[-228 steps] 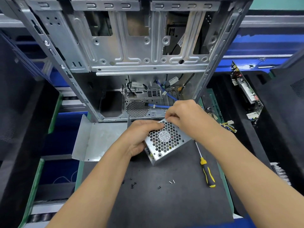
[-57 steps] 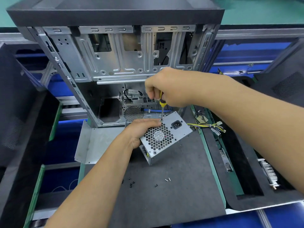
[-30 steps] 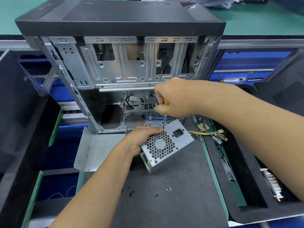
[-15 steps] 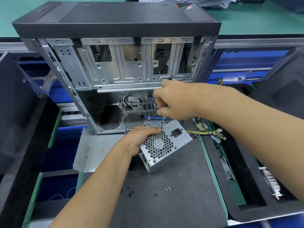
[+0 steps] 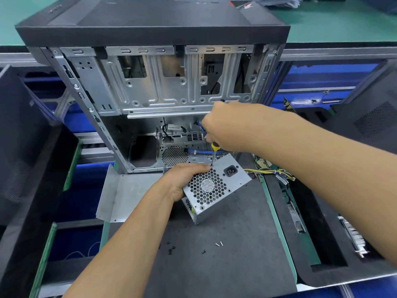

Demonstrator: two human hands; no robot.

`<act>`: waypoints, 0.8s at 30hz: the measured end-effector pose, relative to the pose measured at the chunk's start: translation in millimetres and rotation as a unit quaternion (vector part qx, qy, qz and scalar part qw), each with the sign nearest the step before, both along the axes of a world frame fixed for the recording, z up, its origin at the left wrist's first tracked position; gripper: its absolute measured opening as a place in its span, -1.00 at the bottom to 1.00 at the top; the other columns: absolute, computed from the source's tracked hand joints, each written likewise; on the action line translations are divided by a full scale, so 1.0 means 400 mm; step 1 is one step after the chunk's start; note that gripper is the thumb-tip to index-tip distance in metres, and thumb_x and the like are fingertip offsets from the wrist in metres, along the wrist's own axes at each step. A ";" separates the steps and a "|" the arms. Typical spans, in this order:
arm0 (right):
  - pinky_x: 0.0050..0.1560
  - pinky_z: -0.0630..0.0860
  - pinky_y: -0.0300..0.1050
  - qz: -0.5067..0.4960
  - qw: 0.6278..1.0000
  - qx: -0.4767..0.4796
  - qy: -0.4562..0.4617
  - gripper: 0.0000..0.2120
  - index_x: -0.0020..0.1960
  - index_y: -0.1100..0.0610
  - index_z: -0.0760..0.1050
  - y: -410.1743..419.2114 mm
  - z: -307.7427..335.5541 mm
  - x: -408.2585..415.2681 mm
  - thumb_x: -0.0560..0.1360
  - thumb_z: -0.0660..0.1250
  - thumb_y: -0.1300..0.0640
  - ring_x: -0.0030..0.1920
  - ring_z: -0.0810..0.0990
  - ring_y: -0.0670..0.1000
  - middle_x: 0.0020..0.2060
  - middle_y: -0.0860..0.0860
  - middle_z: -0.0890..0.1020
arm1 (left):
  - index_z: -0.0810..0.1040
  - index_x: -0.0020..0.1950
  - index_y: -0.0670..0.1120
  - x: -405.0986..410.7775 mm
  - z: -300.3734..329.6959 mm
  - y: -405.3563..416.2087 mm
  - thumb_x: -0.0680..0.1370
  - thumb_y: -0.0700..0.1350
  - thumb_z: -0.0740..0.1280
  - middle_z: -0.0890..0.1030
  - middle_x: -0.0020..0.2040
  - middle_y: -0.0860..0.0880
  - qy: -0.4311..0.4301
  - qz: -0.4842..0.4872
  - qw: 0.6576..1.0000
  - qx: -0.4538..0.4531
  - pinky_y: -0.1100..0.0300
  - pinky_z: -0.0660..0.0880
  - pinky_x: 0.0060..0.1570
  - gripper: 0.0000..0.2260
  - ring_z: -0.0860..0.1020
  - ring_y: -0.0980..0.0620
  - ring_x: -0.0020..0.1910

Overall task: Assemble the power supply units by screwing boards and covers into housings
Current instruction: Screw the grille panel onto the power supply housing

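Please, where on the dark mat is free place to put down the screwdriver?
The dark mat is bare near its front edge and right of the silver screws, up to the green rim. Crowded: around the power supply and where the black screws lie.

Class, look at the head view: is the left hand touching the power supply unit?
Touching. The head view shows the left hand gripping the upper left edge of the power supply unit, its fingers curled over the grille face.
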State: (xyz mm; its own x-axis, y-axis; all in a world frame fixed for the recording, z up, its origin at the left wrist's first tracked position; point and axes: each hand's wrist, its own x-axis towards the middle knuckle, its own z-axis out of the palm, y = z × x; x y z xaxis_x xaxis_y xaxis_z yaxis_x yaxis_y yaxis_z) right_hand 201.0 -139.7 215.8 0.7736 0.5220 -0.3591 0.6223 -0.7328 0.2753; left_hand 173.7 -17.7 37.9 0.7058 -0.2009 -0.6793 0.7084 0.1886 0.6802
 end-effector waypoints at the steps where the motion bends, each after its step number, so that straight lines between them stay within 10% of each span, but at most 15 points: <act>1: -0.29 0.37 -0.06 0.004 1.000 -0.004 0.000 -0.61 -0.31 0.12 0.12 0.002 -0.005 0.002 0.64 0.18 0.23 -0.35 0.27 0.02 -0.32 0.03 0.23 | 0.69 -0.08 -0.20 0.000 0.001 0.000 0.49 -0.25 0.47 0.72 -0.16 -0.18 0.000 0.002 1.000 0.000 0.12 0.62 -0.36 -0.96 0.70 -0.07 -0.30; 6: -0.25 0.46 -0.07 -0.017 0.999 -0.027 0.020 -0.93 -0.11 0.15 0.39 -0.002 -0.006 0.008 0.56 0.23 0.22 -0.21 0.50 0.08 -0.17 0.05 0.33 | 0.69 -0.07 -0.21 -0.004 0.002 0.000 0.49 -0.26 0.47 0.72 -0.15 -0.19 -0.003 0.005 1.000 -0.002 0.11 0.63 -0.35 -0.95 0.70 -0.08 -0.29; 10: -0.31 0.33 -0.06 -0.012 1.000 -0.023 -0.007 -0.63 -0.28 0.12 0.16 -0.009 -0.012 -0.008 0.64 0.21 0.09 -0.39 0.24 0.02 -0.30 0.02 0.19 | 0.69 -0.09 -0.20 -0.007 0.002 0.000 0.49 -0.26 0.47 0.72 -0.18 -0.18 -0.005 0.008 1.000 -0.004 0.13 0.61 -0.38 -0.97 0.70 -0.07 -0.31; 16: -0.14 0.42 -0.05 -0.068 0.994 0.000 0.079 -0.81 0.15 0.11 0.44 -0.031 0.013 -0.002 0.61 0.25 0.03 -0.11 0.48 0.06 -0.07 0.02 0.41 | 0.69 -0.06 -0.19 -0.005 0.000 -0.002 0.47 -0.26 0.48 0.73 -0.16 -0.18 -0.015 0.015 1.000 -0.007 0.13 0.62 -0.35 -0.94 0.70 -0.07 -0.29; 21: -0.29 0.39 -0.04 -0.037 0.999 0.001 0.017 -0.66 -0.29 0.09 0.25 -0.019 0.006 -0.006 0.64 0.24 0.08 -0.33 0.39 0.07 -0.24 0.08 0.34 | 0.68 -0.02 -0.15 -0.011 -0.005 -0.004 0.47 -0.31 0.47 0.73 -0.22 -0.10 -0.039 0.022 0.999 -0.013 0.23 0.58 -0.40 -0.87 0.70 0.02 -0.31; 24: -0.28 0.34 -0.04 -0.049 0.999 -0.016 -0.005 -0.66 -0.21 0.16 0.26 -0.020 -0.009 -0.003 0.67 0.19 0.01 -0.35 0.34 0.07 -0.30 0.03 0.22 | 0.68 0.06 -0.16 -0.011 -0.003 -0.001 0.46 -0.32 0.48 0.73 -0.18 -0.12 -0.036 0.028 0.999 -0.021 0.21 0.59 -0.38 -0.80 0.71 0.00 -0.27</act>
State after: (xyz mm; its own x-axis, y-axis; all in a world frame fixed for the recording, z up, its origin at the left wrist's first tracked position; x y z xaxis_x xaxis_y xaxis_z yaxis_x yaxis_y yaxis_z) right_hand 199.8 -147.7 212.2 0.8245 0.4315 -0.3662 0.5446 -0.7810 0.3059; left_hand 169.4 -18.2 36.7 0.7635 -0.1864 -0.6183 0.6453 0.2564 0.7196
